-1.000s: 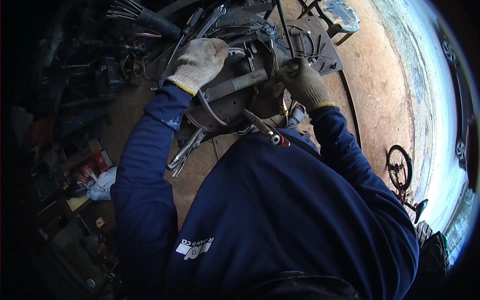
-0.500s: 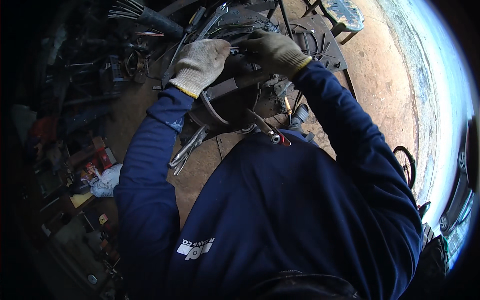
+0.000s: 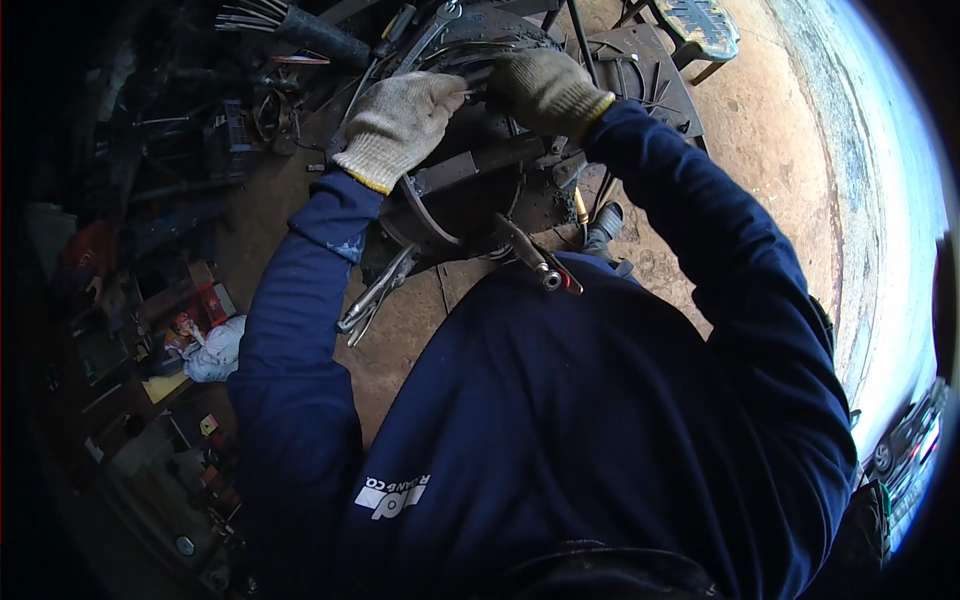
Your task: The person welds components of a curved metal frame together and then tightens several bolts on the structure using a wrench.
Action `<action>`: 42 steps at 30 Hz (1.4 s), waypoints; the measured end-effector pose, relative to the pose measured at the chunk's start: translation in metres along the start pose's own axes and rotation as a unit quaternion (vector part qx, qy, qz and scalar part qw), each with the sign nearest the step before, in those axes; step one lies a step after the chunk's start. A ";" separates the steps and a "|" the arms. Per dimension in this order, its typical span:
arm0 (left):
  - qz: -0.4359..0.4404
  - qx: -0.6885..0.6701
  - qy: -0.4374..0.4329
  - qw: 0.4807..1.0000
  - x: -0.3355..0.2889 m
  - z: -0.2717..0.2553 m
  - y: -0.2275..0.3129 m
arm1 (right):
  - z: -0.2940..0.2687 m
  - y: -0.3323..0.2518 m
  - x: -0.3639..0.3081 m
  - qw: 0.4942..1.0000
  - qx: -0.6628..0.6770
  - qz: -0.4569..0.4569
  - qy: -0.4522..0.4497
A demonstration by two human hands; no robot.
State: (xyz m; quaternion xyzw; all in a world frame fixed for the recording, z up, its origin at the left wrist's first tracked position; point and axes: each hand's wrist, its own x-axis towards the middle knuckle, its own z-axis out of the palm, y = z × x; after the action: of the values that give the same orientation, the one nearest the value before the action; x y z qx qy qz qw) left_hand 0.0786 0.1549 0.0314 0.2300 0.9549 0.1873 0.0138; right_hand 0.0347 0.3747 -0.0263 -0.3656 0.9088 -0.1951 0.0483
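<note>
My left hand [image 3: 405, 118], in a pale knitted glove with a yellow-edged cuff, is closed in a pinch over a dark metal workpiece [image 3: 440, 210] on the bench. At its fingertips a small thin piece barely shows; its kind is unclear. Close beside it, my right hand [image 3: 550, 92], in a browner glove, has its fingers curled, and whatever they grip is hidden. Locking pliers [image 3: 378, 292] are clamped at the near left edge. A second pair of pliers with some red on it [image 3: 545, 268] juts toward my body. Beyond my left hand lies a combination wrench [image 3: 432, 35].
A dark tube [image 3: 325, 42] full of thin rods lies at the far left. A brass-tipped tool [image 3: 581, 207] hangs near my shoe [image 3: 603, 232]. At right stand a metal side plate [image 3: 640, 75] with scraps and a worn chair [image 3: 697, 28]. Cluttered shelving [image 3: 150, 330] fills the left.
Both hands have stayed close together over the workpiece. My right hand has shifted slightly up and left, and the small piece between the hands shows less now. The view has tilted a little.
</note>
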 end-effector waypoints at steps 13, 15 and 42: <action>-0.277 -0.191 -0.327 0.883 0.047 -0.042 0.005 | 0.010 0.000 -0.018 0.991 0.081 -0.006 0.107; -0.298 -0.211 -0.330 0.871 0.048 -0.042 0.006 | 0.010 0.001 -0.020 0.991 0.089 0.008 0.097; -0.241 -0.191 -0.357 0.882 0.046 -0.058 -0.003 | 0.002 -0.019 -0.002 0.994 0.077 0.051 0.055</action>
State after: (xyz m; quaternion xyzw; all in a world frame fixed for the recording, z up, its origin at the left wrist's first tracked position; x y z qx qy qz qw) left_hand 0.0295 0.1522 0.0869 0.0369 0.8572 0.2621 0.4417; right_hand 0.0489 0.3629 -0.0207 -0.3024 0.9100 -0.2814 0.0357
